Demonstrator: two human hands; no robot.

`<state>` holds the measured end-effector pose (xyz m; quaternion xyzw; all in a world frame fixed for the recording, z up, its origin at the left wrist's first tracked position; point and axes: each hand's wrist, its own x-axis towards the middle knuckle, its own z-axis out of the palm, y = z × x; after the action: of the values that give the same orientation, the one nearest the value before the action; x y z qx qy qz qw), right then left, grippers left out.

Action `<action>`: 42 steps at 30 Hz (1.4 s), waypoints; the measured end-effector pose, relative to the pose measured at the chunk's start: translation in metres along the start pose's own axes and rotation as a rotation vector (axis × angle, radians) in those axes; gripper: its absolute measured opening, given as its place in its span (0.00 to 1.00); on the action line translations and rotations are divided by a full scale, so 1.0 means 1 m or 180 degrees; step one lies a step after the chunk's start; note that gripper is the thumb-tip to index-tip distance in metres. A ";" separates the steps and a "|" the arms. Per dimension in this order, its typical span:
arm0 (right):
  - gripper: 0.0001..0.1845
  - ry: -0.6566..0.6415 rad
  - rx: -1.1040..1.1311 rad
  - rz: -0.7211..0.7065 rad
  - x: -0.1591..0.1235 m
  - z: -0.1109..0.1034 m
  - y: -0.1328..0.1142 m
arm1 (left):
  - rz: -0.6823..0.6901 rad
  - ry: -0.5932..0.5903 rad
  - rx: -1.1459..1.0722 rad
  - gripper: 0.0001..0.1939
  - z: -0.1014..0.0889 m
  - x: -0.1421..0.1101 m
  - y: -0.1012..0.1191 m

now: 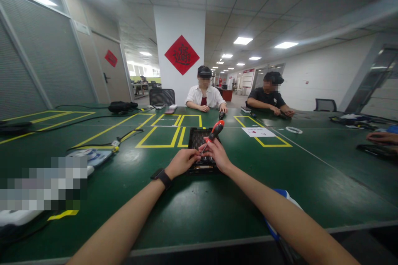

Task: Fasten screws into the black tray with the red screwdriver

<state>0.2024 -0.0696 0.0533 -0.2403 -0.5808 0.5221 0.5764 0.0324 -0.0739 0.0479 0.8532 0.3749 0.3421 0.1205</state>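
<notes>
A screwdriver (215,131) with a red and black handle slants down to the left, its thin shaft pointing at my left fingertips. My right hand (220,156) is closed around the lower handle. At the shaft's tip, my left hand (184,162) has its fingers pinched together; whatever is between them is too small to make out. Both hands are over an open black case (203,170) lying on the green table. Dark rows of small parts or slots show inside it, partly covered by my fingers. A dark watch (162,177) is on my left wrist.
Yellow tape outlines mark the green table (192,207). A printed paper (258,132) and a white ring (294,130) lie to the right. Cables and a pale device (93,156) are on the left. Two people (205,95) sit opposite; another person's hand (384,137) shows at right.
</notes>
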 end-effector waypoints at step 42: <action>0.15 -0.0078 -0.0185 -0.0206 -0.003 0.004 -0.005 | -0.0173 0.0140 -0.0284 0.15 0.002 0.000 0.003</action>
<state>0.2011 -0.0749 0.0572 -0.2316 -0.6102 0.4890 0.5786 0.0359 -0.0758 0.0479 0.8287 0.3848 0.3738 0.1595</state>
